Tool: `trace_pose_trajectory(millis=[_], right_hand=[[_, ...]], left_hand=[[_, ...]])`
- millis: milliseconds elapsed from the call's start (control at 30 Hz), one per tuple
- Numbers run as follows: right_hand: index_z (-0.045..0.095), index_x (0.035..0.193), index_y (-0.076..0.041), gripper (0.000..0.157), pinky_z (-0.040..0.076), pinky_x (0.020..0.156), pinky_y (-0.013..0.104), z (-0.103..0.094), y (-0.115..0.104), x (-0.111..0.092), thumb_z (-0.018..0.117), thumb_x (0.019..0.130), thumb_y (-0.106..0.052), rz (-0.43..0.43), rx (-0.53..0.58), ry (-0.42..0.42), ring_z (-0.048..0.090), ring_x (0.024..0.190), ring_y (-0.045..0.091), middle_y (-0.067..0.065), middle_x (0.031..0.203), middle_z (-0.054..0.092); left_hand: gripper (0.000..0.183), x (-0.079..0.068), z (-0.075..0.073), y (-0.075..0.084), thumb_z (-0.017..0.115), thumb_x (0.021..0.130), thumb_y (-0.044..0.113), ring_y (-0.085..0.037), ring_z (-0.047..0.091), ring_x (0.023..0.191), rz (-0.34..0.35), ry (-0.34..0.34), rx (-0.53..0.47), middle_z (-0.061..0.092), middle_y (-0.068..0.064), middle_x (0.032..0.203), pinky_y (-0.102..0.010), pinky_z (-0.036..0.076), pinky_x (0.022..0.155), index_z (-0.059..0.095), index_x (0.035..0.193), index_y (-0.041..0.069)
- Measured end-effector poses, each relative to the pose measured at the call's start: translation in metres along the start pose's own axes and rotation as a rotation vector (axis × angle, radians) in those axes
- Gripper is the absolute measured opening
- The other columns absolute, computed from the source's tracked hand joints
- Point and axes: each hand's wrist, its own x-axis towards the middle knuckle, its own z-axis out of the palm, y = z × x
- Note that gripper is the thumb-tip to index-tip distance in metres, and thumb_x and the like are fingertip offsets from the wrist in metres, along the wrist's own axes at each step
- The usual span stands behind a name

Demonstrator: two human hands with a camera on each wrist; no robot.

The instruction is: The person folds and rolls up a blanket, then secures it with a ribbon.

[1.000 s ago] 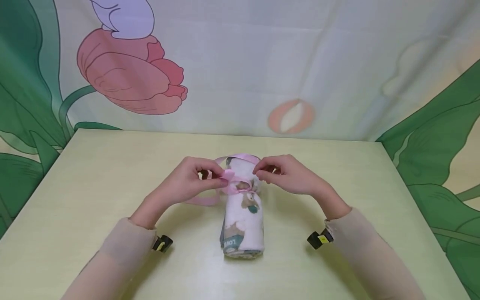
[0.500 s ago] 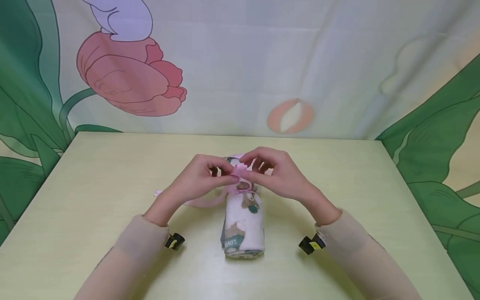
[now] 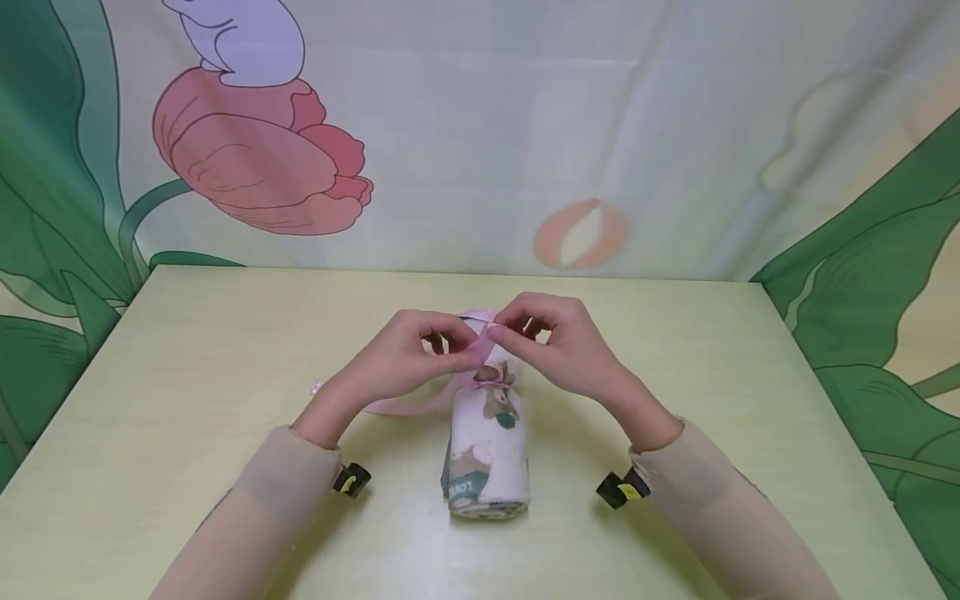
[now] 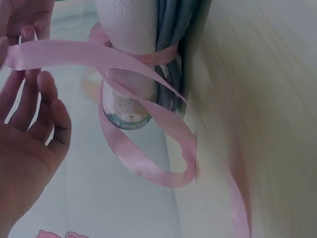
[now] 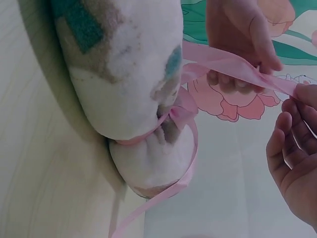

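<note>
A rolled white plush towel with brown and teal printed figures lies lengthwise on the table. Pink ribbon is wrapped round it towards the far end, with a knot on top. Above that knot my left hand pinches the ribbon between thumb and forefinger. My right hand faces it across the roll and pinches the ribbon close by, fingertips nearly meeting. In the left wrist view, a loop of ribbon hangs beside the roll, next to grey folded cloth. The exact ribbon ends between the fingertips are partly hidden.
The pale wooden table runs back to a printed curtain with flowers and leaves. A loose ribbon length trails left under my left arm. Small black cameras sit at both cuffs.
My right hand has moved left to meet the left hand and now pinches the ribbon. The left hand has shifted slightly right, still holding ribbon. The towel roll stays in place.
</note>
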Motion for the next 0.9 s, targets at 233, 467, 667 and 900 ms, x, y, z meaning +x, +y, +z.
trace_pose_trajectory(millis=[233,467,667,900], right_hand=[[0.076,0.096,-0.008,0.004,0.051,0.066,0.032,-0.005,-0.003,0.001,0.074,0.096,-0.011,0.018,-0.022,0.059,0.063,0.077,0.014,-0.007,0.088,0.071],[0.075,0.097,-0.011,0.005,0.051,0.066,0.031,-0.006,-0.004,0.002,0.073,0.096,-0.007,0.05,-0.01,0.079,0.061,0.077,0.016,-0.006,0.089,0.071],[0.073,0.097,-0.009,0.005,0.05,0.066,0.031,-0.007,-0.004,0.004,0.071,0.098,-0.013,0.065,-0.017,0.096,0.061,0.077,0.016,-0.005,0.089,0.07],[0.074,0.096,-0.01,0.005,0.05,0.066,0.031,-0.006,-0.005,0.008,0.072,0.098,-0.015,0.064,-0.019,0.095,0.06,0.076,0.016,-0.006,0.088,0.07]], left_hand=[[0.017,-0.004,-0.008,-0.014,0.055,0.103,0.009,-0.021,0.063,0.101,-0.066,-0.052,0.059,0.07,-0.002,0.106,-0.044,0.051,0.092,0.07,0.109,0.015],[0.025,-0.006,-0.006,-0.029,0.067,0.093,0.006,-0.025,0.059,0.113,-0.122,-0.191,0.186,0.062,0.001,0.117,-0.048,0.049,0.097,0.06,0.114,0.018],[0.022,-0.001,0.0,-0.037,0.073,0.091,0.004,-0.025,0.058,0.104,-0.09,-0.21,0.28,0.057,-0.006,0.108,-0.043,0.05,0.092,0.059,0.106,0.011],[0.01,-0.004,0.001,-0.041,0.064,0.094,0.012,-0.021,0.059,0.089,-0.102,-0.195,0.574,0.055,0.002,0.081,-0.049,0.041,0.096,0.056,0.092,0.015]])
